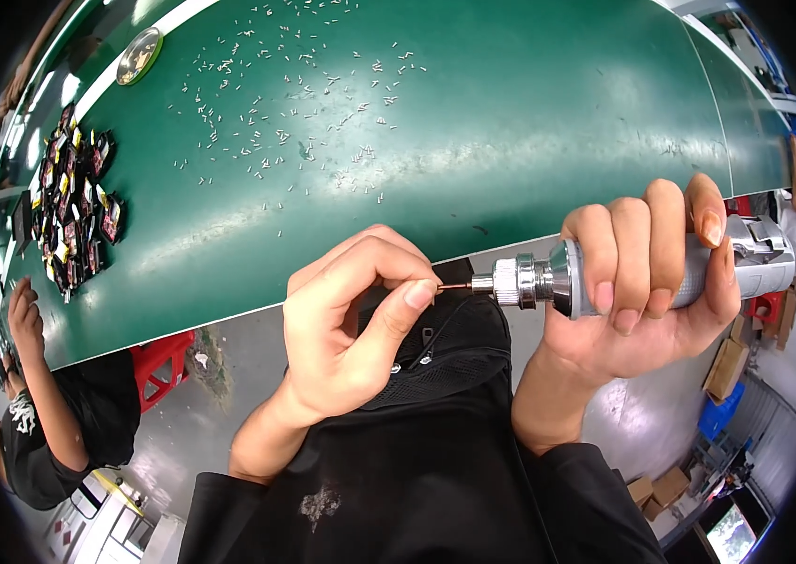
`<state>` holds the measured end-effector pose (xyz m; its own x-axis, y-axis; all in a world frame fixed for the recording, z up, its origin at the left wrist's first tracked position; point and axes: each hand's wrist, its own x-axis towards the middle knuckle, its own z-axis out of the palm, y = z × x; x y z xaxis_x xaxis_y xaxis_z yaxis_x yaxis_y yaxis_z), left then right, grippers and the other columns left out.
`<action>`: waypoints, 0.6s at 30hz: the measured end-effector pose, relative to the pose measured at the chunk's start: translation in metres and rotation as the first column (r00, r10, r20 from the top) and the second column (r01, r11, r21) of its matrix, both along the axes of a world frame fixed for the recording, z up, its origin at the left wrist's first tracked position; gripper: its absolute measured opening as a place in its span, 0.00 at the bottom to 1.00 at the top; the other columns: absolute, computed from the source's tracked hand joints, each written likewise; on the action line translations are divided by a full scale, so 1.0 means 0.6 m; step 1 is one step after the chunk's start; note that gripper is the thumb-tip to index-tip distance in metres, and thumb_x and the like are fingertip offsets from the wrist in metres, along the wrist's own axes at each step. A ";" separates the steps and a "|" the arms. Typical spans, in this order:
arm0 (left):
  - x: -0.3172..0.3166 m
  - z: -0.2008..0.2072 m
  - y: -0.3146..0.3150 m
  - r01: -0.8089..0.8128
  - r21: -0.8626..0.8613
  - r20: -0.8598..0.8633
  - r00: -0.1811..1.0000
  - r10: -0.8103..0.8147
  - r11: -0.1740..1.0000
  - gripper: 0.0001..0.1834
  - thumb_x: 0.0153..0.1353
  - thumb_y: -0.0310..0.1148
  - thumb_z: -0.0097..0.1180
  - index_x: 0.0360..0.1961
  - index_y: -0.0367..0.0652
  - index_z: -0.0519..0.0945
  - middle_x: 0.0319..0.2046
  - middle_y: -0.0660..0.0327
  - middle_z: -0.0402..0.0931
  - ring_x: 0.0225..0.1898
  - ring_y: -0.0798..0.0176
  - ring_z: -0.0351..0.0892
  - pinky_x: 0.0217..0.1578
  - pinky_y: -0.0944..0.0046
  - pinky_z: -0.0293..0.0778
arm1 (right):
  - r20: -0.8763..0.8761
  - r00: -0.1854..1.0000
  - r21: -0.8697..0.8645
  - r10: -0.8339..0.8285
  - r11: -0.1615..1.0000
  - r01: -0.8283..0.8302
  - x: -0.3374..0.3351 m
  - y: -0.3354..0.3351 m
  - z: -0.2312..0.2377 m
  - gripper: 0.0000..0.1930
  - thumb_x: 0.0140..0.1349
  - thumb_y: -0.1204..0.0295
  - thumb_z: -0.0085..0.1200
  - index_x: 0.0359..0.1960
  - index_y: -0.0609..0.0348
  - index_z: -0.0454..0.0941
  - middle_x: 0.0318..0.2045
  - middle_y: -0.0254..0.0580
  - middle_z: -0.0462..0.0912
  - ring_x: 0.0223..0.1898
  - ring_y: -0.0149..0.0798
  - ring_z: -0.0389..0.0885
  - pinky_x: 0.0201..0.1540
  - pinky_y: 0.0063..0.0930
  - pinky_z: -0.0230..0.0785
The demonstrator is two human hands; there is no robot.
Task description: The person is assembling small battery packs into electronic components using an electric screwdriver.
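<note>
My right hand (647,273) wraps round the grey body of a power screwdriver (562,277), which lies nearly level and points to the left. A silver chuck (511,281) and a thin copper-coloured bit (455,286) stick out of its front end. At the bit's tip, the thumb and forefinger of my left hand (360,315) are pinched together. Whether a small part sits between those fingertips is hidden. Both hands are above my lap, just off the near edge of the green table (529,141).
Many small silver screws (304,103) lie scattered across the far table. A pile of small black packaged parts (73,207) and a round dish (139,56) stand at the left. Another person's arm (45,395) reaches in there, near a red stool (163,367).
</note>
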<state>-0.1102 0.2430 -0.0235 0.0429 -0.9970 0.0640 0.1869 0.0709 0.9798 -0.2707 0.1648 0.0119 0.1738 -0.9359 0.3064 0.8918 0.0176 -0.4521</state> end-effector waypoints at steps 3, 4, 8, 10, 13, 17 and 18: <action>-0.007 -0.001 -0.002 -0.056 -0.082 0.185 0.980 0.070 0.995 0.02 0.55 0.17 0.55 0.27 0.31 0.75 0.24 0.57 0.74 0.22 0.69 0.69 0.24 0.71 0.65 | -0.027 1.000 -0.019 0.006 1.000 -0.006 -0.004 0.001 -0.002 0.08 0.63 0.68 0.45 0.37 0.60 0.66 0.14 0.30 0.63 0.12 0.26 0.62 0.21 0.23 0.61; -0.008 -0.001 -0.003 -0.072 -0.106 0.222 0.971 0.094 0.992 0.02 0.53 0.16 0.55 0.26 0.31 0.75 0.23 0.57 0.73 0.21 0.67 0.68 0.23 0.70 0.65 | -0.029 0.999 -0.025 0.018 1.000 -0.019 -0.006 0.000 -0.002 0.08 0.64 0.68 0.44 0.37 0.60 0.66 0.15 0.30 0.63 0.12 0.27 0.62 0.21 0.24 0.61; 0.001 -0.009 -0.020 0.049 -0.295 0.415 0.906 0.082 0.954 0.02 0.52 0.16 0.56 0.26 0.32 0.75 0.23 0.56 0.73 0.19 0.65 0.68 0.22 0.70 0.65 | -0.061 0.998 -0.045 0.030 0.998 -0.033 -0.010 -0.005 -0.011 0.08 0.64 0.68 0.44 0.37 0.60 0.66 0.15 0.31 0.63 0.12 0.27 0.62 0.21 0.25 0.61; 0.000 -0.004 -0.021 0.065 -0.191 0.400 0.916 0.017 0.979 0.02 0.53 0.17 0.56 0.27 0.31 0.76 0.23 0.55 0.74 0.21 0.61 0.70 0.23 0.68 0.67 | -0.036 0.999 0.017 0.012 1.000 -0.011 -0.008 -0.007 -0.014 0.08 0.64 0.69 0.43 0.36 0.60 0.66 0.14 0.30 0.63 0.12 0.26 0.61 0.21 0.24 0.61; 0.003 -0.007 -0.036 0.063 -0.300 0.428 0.900 0.075 0.952 0.06 0.59 0.22 0.52 0.31 0.28 0.77 0.25 0.53 0.75 0.26 0.63 0.73 0.28 0.68 0.69 | 0.025 0.999 0.055 0.023 0.998 -0.024 -0.008 -0.018 -0.019 0.07 0.64 0.69 0.43 0.35 0.60 0.66 0.14 0.29 0.62 0.12 0.25 0.60 0.21 0.23 0.60; 0.051 0.025 -0.050 -0.088 -0.245 0.535 0.818 0.211 0.966 0.20 0.69 0.34 0.38 0.39 0.27 0.77 0.28 0.55 0.74 0.27 0.68 0.72 0.25 0.72 0.65 | 0.046 0.998 0.045 -0.032 0.999 0.030 -0.006 -0.033 -0.023 0.07 0.63 0.70 0.43 0.35 0.60 0.67 0.13 0.29 0.61 0.12 0.25 0.59 0.20 0.22 0.59; 0.066 0.034 -0.057 -0.095 -0.269 0.539 0.810 0.232 0.959 0.16 0.68 0.32 0.41 0.41 0.28 0.77 0.27 0.57 0.74 0.27 0.70 0.71 0.26 0.73 0.65 | 0.030 0.998 0.067 -0.050 0.997 0.048 -0.009 -0.035 -0.023 0.06 0.64 0.70 0.42 0.35 0.60 0.66 0.13 0.29 0.61 0.12 0.24 0.58 0.20 0.22 0.58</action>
